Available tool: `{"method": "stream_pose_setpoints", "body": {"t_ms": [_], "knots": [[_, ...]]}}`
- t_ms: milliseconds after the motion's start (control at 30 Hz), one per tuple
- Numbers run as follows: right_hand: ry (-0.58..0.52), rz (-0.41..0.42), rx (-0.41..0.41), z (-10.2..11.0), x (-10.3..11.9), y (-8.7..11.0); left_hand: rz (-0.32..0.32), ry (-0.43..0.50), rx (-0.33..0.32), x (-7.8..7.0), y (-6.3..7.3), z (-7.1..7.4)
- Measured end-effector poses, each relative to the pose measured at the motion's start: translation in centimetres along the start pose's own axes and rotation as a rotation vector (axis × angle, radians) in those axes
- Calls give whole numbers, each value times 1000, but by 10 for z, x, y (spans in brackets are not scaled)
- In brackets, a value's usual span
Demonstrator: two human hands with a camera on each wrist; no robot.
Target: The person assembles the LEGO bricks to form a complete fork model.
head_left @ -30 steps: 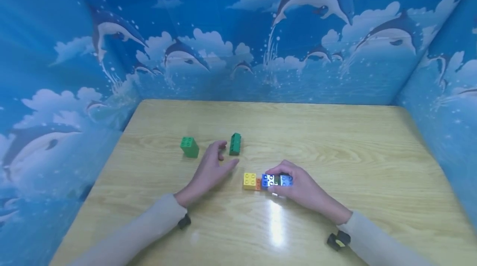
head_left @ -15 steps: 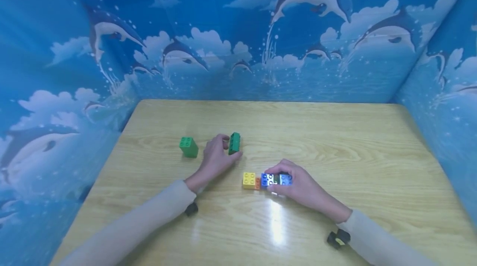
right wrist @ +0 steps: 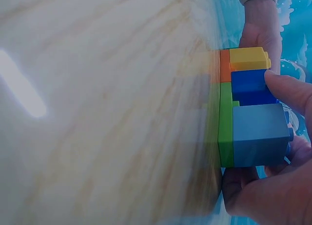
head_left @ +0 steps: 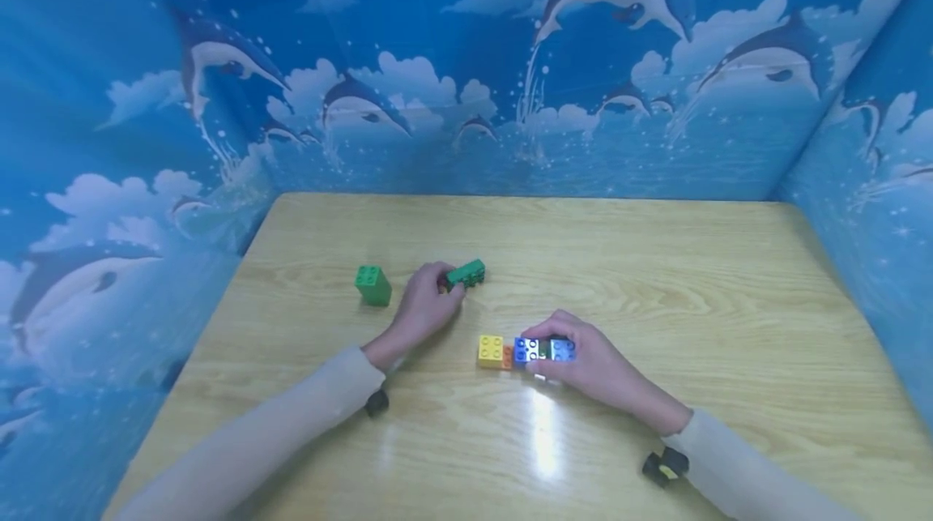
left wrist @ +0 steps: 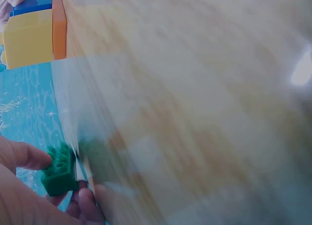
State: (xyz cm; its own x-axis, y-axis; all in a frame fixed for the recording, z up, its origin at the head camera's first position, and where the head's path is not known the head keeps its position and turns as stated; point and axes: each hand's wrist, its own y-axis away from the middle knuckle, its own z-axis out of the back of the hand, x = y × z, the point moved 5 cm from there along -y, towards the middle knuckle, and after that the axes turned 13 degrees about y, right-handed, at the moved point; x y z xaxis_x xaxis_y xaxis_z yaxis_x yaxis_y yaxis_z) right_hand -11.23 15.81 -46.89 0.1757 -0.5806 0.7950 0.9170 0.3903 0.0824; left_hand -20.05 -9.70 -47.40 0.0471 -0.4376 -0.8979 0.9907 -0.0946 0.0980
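My left hand (head_left: pixel 423 309) pinches a dark green studded toy brick (head_left: pixel 467 273) between thumb and fingers. In the left wrist view this green brick (left wrist: pixel 59 172) has its studs turned toward the thumb. My right hand (head_left: pixel 599 367) grips a built row of toy bricks on the table. A light green base brick (right wrist: pixel 226 125) and an orange brick (right wrist: pixel 224 65) form its bottom layer. On top sit a yellow brick (head_left: pixel 490 351), a dark blue brick (right wrist: pixel 252 86) and a greyish-blue brick (right wrist: pixel 259 135), with a gap between the two blue ones.
A tall bright green brick stack (head_left: pixel 373 286) stands upright to the left of my left hand. The wood-patterned table (head_left: pixel 656 278) is backed by a blue dolphin-print curtain (head_left: pixel 452 59). Light glares off the table below the brick row.
My left hand has reached the dark green brick and taken hold of it. The brick has swung from lengthwise to slantwise, its far end now to the right. The right hand stays put.
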Motion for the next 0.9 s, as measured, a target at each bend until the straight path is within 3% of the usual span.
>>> {"method": "stream_pose_setpoints", "body": {"t_ms": [233, 467, 567, 733, 900], "knots": [[-2, 1, 13, 1, -2, -2, 17, 131, 30, 0, 0, 0], [3, -5, 8, 2, -2, -3, -124, 352, 73, -6, 2, 1], [-1, -9, 8, 2, -1, -2, -133, 357, 63, -9, 3, 3], [-2, -16, 5, 2, -1, -1, -61, 342, 43, -10, 2, 3], [4, -20, 4, 1, -1, 1, -44, 322, 78, -11, 3, -1]]}}
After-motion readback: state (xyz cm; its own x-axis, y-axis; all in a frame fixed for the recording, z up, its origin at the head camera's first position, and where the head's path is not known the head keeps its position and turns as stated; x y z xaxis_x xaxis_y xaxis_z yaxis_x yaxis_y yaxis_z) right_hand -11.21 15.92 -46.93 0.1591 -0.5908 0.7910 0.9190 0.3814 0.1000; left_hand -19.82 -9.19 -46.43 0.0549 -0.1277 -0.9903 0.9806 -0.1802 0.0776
